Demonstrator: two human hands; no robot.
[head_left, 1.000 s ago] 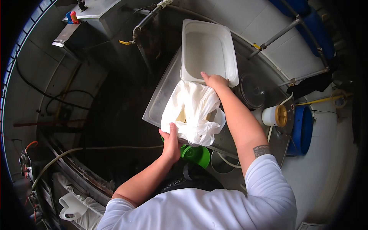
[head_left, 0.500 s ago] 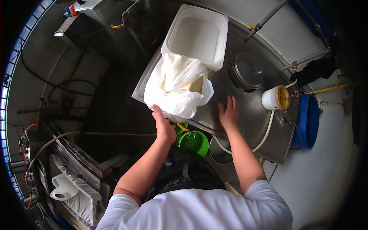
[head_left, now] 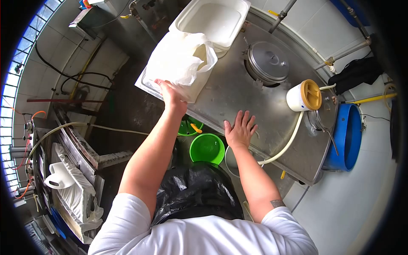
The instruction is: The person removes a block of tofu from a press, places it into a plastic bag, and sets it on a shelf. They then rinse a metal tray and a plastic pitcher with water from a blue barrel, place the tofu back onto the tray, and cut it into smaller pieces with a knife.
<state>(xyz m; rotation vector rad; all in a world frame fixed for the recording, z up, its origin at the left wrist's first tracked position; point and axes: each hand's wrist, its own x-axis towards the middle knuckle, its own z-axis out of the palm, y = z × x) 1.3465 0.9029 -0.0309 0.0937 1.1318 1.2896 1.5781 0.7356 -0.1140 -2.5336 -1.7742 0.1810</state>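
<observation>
My left hand (head_left: 172,97) is at the near corner of a white tub (head_left: 196,90), fingers stretched out against it; the fingers' far side is partly hidden and blurred. A crumpled white plastic bag or liner (head_left: 172,57) covers the tub, with its opening to the right; what lies inside is hard to make out. Beneath the tub, the rim of a metal tray (head_left: 141,80) shows. My right hand (head_left: 239,132) lies palm down with fingers spread, at the front edge of the steel table (head_left: 216,97), holding nothing.
Behind the bag stands a white rectangular bin (head_left: 212,21). A round metal lid (head_left: 267,61), a white bucket with a yellow lid (head_left: 304,95) and a hose (head_left: 291,144) are on the table. Below are a green bucket (head_left: 207,148) and, right, a blue drum (head_left: 344,136).
The view has shifted, and the bagged tub now appears farther up and left, with my left hand still beside it. My right hand has come back to the table's front edge, fingers spreading.
</observation>
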